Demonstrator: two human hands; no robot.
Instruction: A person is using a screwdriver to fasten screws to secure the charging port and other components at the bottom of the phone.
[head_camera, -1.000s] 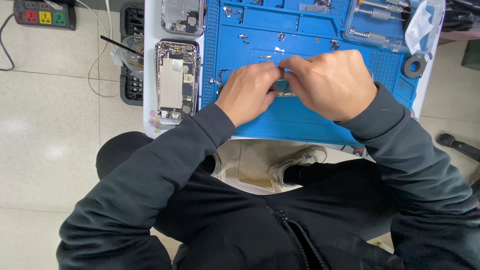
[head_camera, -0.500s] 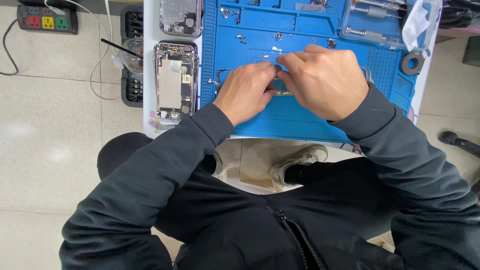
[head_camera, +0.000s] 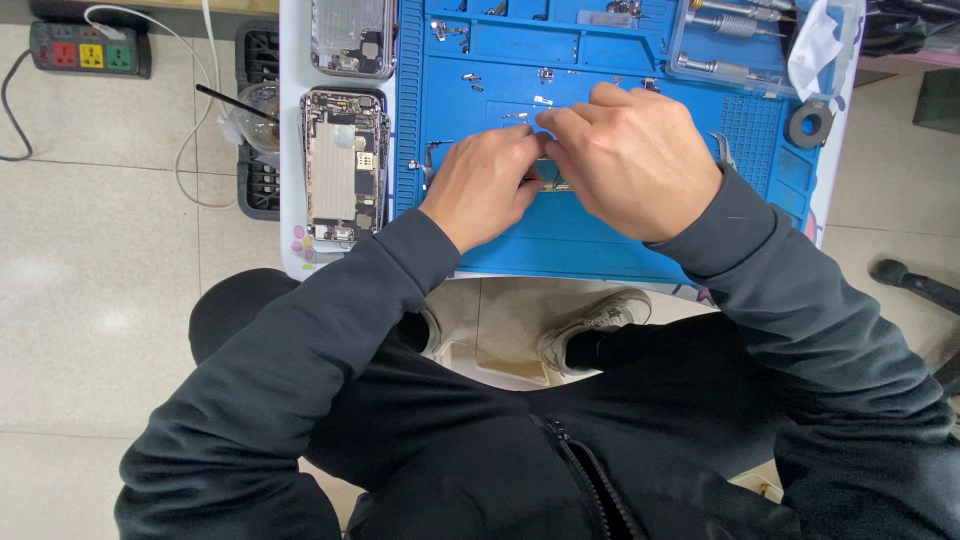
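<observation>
Part: a small dark, flat component (head_camera: 548, 176) lay mid-way on the blue repair mat (head_camera: 600, 240), mostly hidden between the two hands; its details could not be told.
Left hand: the left hand (head_camera: 480, 185) was curled, fingertips pinched on the component's left edge.
Right hand: the right hand (head_camera: 632, 160) arched over it, fingers bent and pressed together onto the component.
Nearby: an opened phone body (head_camera: 345, 165) lay just left of the mat; small screws (head_camera: 470, 80) sat scattered above the hands.

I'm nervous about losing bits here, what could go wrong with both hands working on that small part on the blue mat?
Loose screws lie near the left hand and right hand; a sleeve could sweep them off the blue mat. The opened phone sits near the table edge and could be knocked off.
</observation>
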